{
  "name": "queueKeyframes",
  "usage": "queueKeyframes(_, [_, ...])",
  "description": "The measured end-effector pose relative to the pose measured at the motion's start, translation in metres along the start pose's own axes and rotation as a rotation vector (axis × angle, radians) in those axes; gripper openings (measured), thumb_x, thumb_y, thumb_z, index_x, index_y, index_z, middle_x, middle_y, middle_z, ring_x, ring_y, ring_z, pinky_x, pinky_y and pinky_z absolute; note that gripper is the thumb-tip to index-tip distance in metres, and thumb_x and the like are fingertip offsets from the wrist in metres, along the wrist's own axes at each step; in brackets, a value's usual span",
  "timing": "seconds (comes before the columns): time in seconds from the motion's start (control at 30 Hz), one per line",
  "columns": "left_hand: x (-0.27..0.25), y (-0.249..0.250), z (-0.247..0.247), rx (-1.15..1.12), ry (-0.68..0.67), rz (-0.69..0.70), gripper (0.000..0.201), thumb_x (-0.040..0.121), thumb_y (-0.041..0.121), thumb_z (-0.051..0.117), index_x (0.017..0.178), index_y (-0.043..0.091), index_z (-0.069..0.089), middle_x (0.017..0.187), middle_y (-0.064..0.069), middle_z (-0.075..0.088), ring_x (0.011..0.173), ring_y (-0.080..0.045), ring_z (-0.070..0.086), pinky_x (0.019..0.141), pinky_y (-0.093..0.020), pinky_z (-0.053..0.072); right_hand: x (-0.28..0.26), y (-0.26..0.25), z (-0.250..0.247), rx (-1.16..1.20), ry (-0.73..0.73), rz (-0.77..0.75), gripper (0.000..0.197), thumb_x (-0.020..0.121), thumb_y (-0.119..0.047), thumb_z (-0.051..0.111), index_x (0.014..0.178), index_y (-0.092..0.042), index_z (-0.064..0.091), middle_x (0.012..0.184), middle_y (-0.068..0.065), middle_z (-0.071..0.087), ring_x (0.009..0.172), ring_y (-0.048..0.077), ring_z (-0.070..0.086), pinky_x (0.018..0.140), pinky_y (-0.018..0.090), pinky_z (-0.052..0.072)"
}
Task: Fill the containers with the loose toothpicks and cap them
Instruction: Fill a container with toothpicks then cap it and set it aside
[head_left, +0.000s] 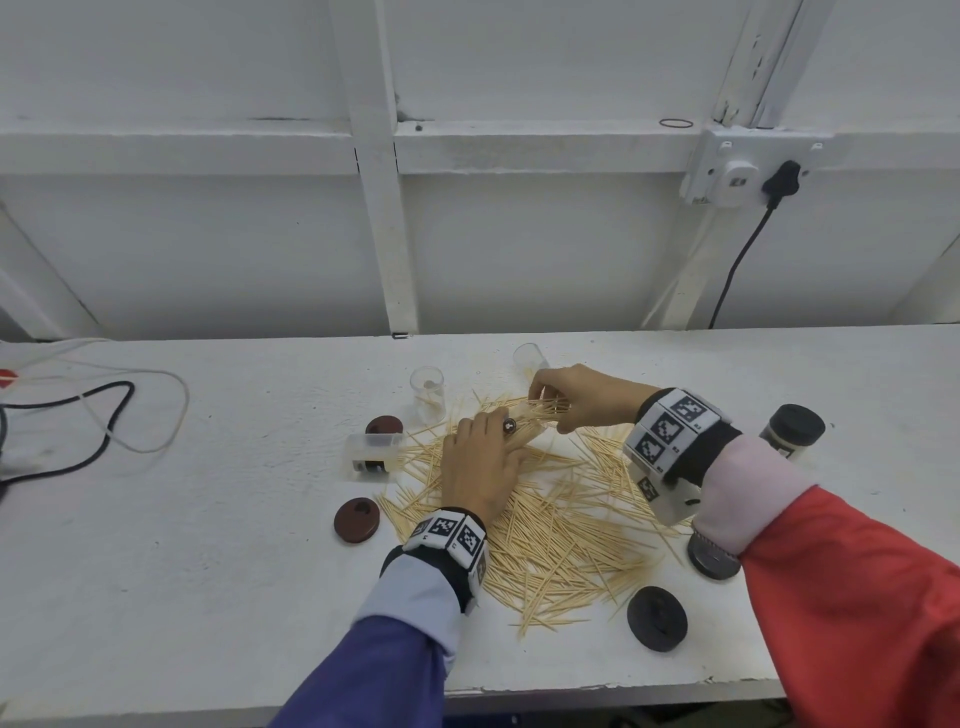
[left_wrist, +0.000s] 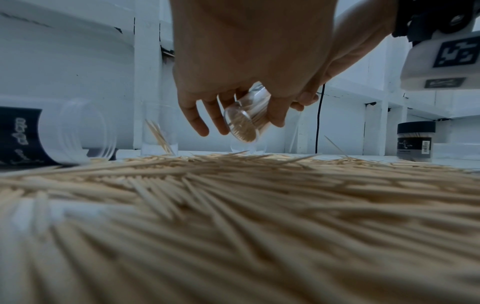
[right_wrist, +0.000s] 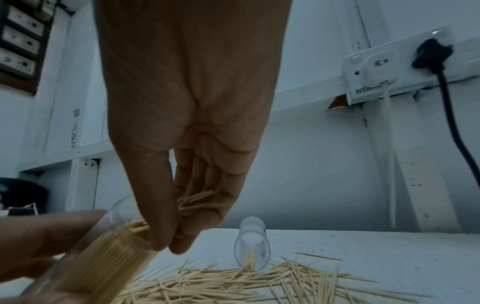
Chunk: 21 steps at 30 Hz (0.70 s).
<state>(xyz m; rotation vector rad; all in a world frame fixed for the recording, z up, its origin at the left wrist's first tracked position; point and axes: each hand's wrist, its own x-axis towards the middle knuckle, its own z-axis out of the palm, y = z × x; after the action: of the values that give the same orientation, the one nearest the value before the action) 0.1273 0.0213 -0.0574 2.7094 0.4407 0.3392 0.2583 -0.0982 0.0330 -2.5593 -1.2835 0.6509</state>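
Note:
A wide pile of loose toothpicks (head_left: 566, 525) covers the middle of the white table (head_left: 208, 519). Above the pile's far side my left hand (head_left: 493, 436) grips a clear container (left_wrist: 242, 123), tilted and nearly packed with toothpicks (right_wrist: 103, 257). My right hand (head_left: 543, 402) pinches a small bunch of toothpicks (right_wrist: 194, 202) right at that container's mouth. An upright clear container (head_left: 428, 397) holds a few toothpicks. Another clear container (right_wrist: 252, 242) lies on its side at the pile's far edge, with a few toothpicks in its mouth.
A labelled clear container (head_left: 371, 454) lies on its side left of the pile. Two brown caps (head_left: 357, 519) (head_left: 384, 427) sit left, two black caps (head_left: 657, 618) (head_left: 711, 558) front right. A capped full container (head_left: 792, 431) stands right. Cables (head_left: 104, 415) lie far left.

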Motion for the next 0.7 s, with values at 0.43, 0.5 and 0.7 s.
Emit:
queueKeyframes(0.43, [0.0003,0.0006,-0.0005,-0.049,-0.006,0.016,0.057,0.097,0.044,0.049,0.145,0.019,0.034,0.139,0.000,0.047,0.124,-0.021,0.042,0.101,-0.037,0.035,-0.0033,0.0027,-0.0021,0.163,0.163,-0.099,0.023,0.084,0.001,0.066,0.105,-0.006,0.071,0.083,0.001,0.067,0.057,0.000,0.059,0.057,0.015,0.051])
queueKeyframes(0.5, [0.0004,0.0008,0.0001,-0.063,-0.016,0.031,0.057,0.097,0.045,0.048,0.145,0.018,0.034,0.140,0.001,0.047,0.125,-0.020,0.041,0.102,-0.037,0.035,-0.0026,0.0018,-0.0018,0.209,0.179,-0.114,0.020,0.081,0.004,0.068,0.099,-0.004,0.071,0.084,0.008,0.070,0.059,0.005,0.063,0.058,0.019,0.053])
queueKeyframes(0.7, [0.0000,0.0013,-0.0006,-0.089,0.015,0.015,0.057,0.097,0.046,0.049,0.144,0.018,0.035,0.137,0.000,0.049,0.122,-0.020,0.043,0.100,-0.036,0.036,-0.0020,0.0032,-0.0059,0.385,0.296,-0.108,0.028,0.072,0.003,0.080,0.095,-0.008,0.070,0.093,0.007,0.072,0.084,0.015,0.069,0.073,0.023,0.058])
